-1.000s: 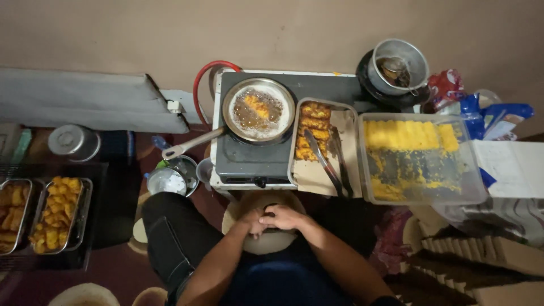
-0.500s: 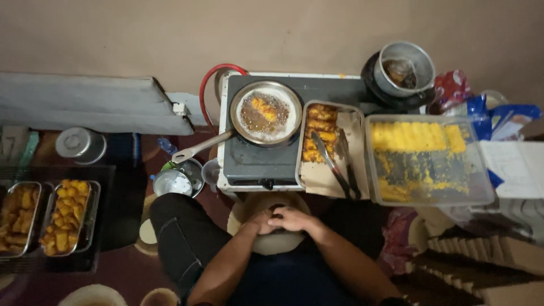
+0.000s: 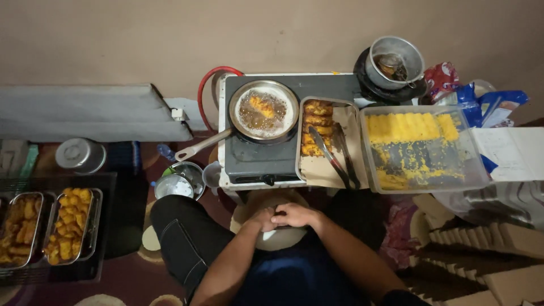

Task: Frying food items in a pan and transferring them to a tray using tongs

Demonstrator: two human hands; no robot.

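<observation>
The left hand and the right hand lie together over a pale round cushion in the person's lap, just below the stove. The right hand rests partly over the left, fingers curled and loosely folded; neither holds anything that can be seen.

On the stove a frying pan holds bubbling oil with one golden piece of food in it, its long handle pointing down to the left. Just right of the pan, a metal tray lined with brown paper carries a column of fried pieces, and tongs lie across it. Beside that sits a clear plastic box with rows of yellow crumbed rolls along its far side.

At the far right corner, behind the box, stand a red packet and a blue and white bag, with a white paper sheet below them. A grey pot sits above the box. Far left, two metal trays hold more fried pieces
</observation>
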